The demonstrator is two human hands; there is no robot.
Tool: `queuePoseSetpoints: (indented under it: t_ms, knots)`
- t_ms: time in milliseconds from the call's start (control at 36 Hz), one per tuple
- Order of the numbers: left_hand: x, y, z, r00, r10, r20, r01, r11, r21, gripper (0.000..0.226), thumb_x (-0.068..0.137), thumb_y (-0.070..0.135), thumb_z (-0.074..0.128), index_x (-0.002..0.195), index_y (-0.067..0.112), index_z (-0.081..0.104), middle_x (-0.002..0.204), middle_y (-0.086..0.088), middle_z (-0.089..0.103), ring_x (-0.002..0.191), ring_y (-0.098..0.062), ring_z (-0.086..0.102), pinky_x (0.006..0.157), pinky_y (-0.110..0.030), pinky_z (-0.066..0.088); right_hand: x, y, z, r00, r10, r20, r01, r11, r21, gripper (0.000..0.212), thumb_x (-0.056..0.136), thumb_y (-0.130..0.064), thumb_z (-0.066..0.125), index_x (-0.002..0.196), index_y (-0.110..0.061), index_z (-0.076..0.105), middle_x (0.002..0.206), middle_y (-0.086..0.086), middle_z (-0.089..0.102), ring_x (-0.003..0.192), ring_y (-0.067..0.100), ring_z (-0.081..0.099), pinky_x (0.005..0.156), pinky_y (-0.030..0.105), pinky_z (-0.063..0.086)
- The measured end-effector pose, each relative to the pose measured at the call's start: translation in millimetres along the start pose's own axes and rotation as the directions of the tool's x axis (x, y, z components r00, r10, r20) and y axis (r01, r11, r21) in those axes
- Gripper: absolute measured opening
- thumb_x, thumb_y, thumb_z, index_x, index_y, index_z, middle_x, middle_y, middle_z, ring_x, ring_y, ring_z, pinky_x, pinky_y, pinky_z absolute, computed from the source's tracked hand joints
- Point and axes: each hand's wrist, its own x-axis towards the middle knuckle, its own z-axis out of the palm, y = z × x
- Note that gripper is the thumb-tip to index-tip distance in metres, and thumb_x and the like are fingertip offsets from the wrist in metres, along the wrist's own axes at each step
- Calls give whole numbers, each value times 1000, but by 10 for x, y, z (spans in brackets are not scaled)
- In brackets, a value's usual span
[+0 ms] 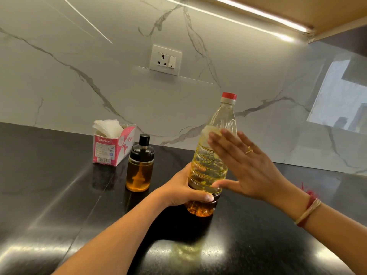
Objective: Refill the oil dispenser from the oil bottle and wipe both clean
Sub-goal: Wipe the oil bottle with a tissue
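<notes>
The clear plastic oil bottle [216,155], with a red cap and yellow oil inside, stands upright on the black counter [59,205] in the middle of the view. My left hand [186,189] grips its lower part from the left. My right hand [244,165] lies flat against the bottle's right side, fingers straight and spread. A pale patch under those fingertips may be a tissue; I cannot tell. The glass oil dispenser [140,169], with a black lid and amber oil in it, stands to the left of the bottle, untouched.
A pink and white tissue box [111,147] with tissues sticking out stands behind the dispenser near the marble wall. A wall socket [165,60] is above it. A cabinet with a light strip overhangs at top right.
</notes>
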Motion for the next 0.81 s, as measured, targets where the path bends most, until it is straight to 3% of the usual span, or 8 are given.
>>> queuePoseSetpoints:
  t_ms: [83, 222, 333, 472, 556, 611, 722, 806]
  knots:
    - [11, -4, -1, 1000, -11, 4, 11, 1000, -5, 102, 53, 40, 88, 141, 31, 37, 128, 7, 64, 117, -8, 62, 104, -34, 48, 18, 55, -37, 977, 214, -11, -208, 960, 190, 87, 91, -70, 18, 151, -8, 4, 159, 11, 5, 148, 24, 3, 119, 40, 7]
    - [9, -15, -6, 1000, -9, -4, 9, 1000, 3, 100, 54, 40, 89, 140, 32, 39, 126, 9, 65, 115, -5, 63, 101, -32, 49, -76, -57, 58, 993, 115, 24, -117, 974, 193, 93, 89, -74, 17, 151, -7, 0, 160, 10, -1, 148, 25, 0, 119, 39, 8]
    - [8, -1, -3, 1000, -8, -6, 8, 1000, 6, 99, 54, 41, 88, 139, 33, 39, 126, 10, 65, 115, -4, 62, 100, -30, 49, -130, -19, 50, 965, 261, 34, -256, 903, 345, 89, 90, -73, 17, 152, -14, -6, 161, 6, -6, 148, 22, -2, 120, 37, 4]
    - [-14, -6, -5, 1000, 3, -24, -3, 1000, -2, 99, 54, 40, 88, 140, 30, 41, 124, 9, 66, 112, -2, 64, 93, -23, 50, -240, -169, 156, 984, 163, 72, -178, 925, 337, 99, 87, -76, 23, 152, -7, -2, 161, 11, -5, 148, 26, -2, 120, 37, 6]
    - [-7, 3, -4, 1000, 7, -19, -7, 1000, -8, 96, 55, 37, 88, 138, 31, 42, 123, 9, 67, 113, -4, 64, 95, -26, 51, -196, -100, 149, 971, 235, 54, -238, 899, 368, 91, 90, -73, 19, 152, -11, -4, 161, 7, -8, 148, 24, -2, 120, 41, 8]
    - [1, 10, 5, 1000, 14, -15, -15, 1000, -21, 96, 54, 36, 88, 138, 31, 42, 124, 7, 67, 114, -7, 64, 97, -29, 51, -110, -48, 122, 944, 329, 10, -295, 832, 470, 88, 89, -74, 18, 151, -19, -9, 160, -3, -14, 148, 17, -5, 121, 36, 6]
    - [-9, 7, 5, 1000, 25, -17, -25, 1000, -17, 94, 57, 32, 88, 139, 32, 41, 125, 7, 67, 114, -7, 64, 95, -26, 52, 45, -269, 79, 872, 487, 41, -312, 491, 814, 89, 86, -76, 26, 151, -27, -10, 158, -17, -15, 141, -11, -6, 103, -3, 10]
    - [-18, -10, -1, 999, 34, -37, -35, 999, -13, 92, 60, 30, 88, 139, 29, 42, 125, 7, 67, 114, -6, 64, 98, -28, 51, -13, -567, 124, 817, 569, 96, -335, 332, 882, 88, 85, -76, 31, 151, -34, -7, 157, -23, -6, 142, -9, -1, 102, -4, 10]
